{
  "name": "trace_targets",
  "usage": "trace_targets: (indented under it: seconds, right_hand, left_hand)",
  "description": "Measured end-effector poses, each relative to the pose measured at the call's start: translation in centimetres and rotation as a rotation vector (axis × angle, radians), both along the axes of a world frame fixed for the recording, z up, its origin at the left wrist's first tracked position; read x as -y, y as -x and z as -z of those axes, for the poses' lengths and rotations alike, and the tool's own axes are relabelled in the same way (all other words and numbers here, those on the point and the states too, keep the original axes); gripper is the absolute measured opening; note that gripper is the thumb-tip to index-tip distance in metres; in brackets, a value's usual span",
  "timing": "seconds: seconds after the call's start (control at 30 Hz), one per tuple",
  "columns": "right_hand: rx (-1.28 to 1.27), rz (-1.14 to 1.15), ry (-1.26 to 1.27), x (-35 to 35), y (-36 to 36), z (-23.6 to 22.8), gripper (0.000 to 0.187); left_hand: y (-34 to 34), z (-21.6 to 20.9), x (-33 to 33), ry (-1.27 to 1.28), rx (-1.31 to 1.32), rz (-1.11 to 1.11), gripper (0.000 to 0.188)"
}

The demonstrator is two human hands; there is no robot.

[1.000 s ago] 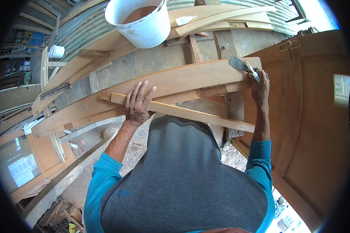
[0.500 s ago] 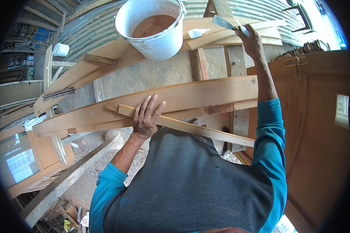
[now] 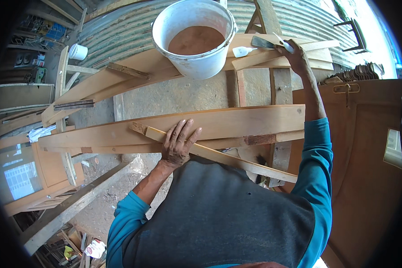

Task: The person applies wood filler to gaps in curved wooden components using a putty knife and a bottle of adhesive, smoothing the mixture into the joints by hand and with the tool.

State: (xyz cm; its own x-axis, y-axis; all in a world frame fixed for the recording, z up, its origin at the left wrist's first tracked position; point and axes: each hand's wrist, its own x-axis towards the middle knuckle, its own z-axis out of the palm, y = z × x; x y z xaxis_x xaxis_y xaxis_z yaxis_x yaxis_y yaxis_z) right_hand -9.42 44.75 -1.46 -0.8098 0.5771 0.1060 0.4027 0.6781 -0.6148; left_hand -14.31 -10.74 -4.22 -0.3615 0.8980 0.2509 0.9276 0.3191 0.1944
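Note:
My left hand [image 3: 177,145] lies with fingers stretched out over a narrow wooden strip [image 3: 236,161], which slants across the near plank [image 3: 236,118] toward my body. Some of the strip is hidden under the palm. At the far right, my right hand [image 3: 295,57] is closed on a putty knife [image 3: 262,42], its dark blade pointing left. A slim white piece [image 3: 288,46] also shows at those fingers; whether it is the knife's handle or a separate thing I cannot tell. Close to the blade lies a small white bottle [image 3: 242,51] on the far planks.
A white bucket [image 3: 230,35] with reddish-brown powder or paste inside stands on the far plank [image 3: 138,58]. A brown panelled door [image 3: 362,134] rises at my right. Wooden posts, a glazed door panel [image 3: 53,165] and a small white pail [image 3: 78,52] are at left.
My right hand has lowered the putty knife toward the far planks, its blade now beside the bottle. The left hand stays on the strip. The whole view has shifted a little.

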Motion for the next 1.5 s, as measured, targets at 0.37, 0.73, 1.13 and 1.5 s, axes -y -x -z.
trace_targets:
  seconds: [0.37,0.73,1.13,1.5]
  right_hand:
    - [-0.641,0.064,1.025,8.9,-9.7,-3.3,0.027]
    - [-0.298,0.211,0.712,23.1,-23.8,-2.7,0.027]
    - [-0.396,0.430,0.320,29.1,-29.8,-7.7,0.034]
    - [-0.386,0.549,0.150,29.6,-27.1,-8.6,0.033]
  left_hand:
    - [0.3,-0.3,-0.1,0.042,-0.053,0.073,0.063]
    - [0.6,1.0,0.7,0.118,-0.223,0.084,0.075]
    - [3.1,-5.0,-1.6,0.320,0.033,0.184,0.099]
    - [5.3,-8.1,-3.4,0.430,0.227,0.263,0.100]
